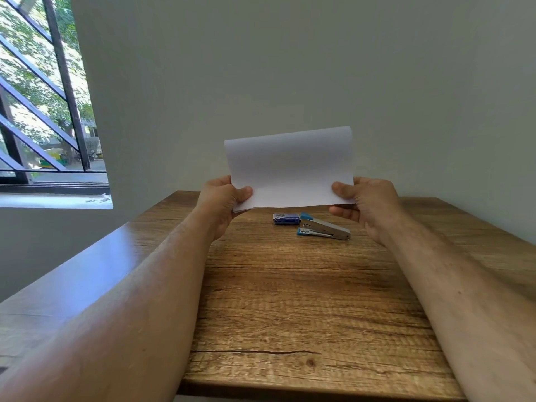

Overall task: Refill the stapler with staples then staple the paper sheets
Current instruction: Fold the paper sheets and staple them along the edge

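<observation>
White paper sheets [290, 169] hang pinched between my left hand [223, 203] and right hand [368, 204], above the wooden table [290, 300]. Below them, nearer my right hand, the silver, blue-tipped stapler [323, 230] lies lengthwise left-to-right beside a small blue staple box [286, 219].

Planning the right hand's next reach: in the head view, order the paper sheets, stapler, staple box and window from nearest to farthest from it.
From the right hand:
1. Paper sheets, in its grip.
2. Stapler, just below-left on the table.
3. Staple box, left of the stapler.
4. Window, far left.
</observation>
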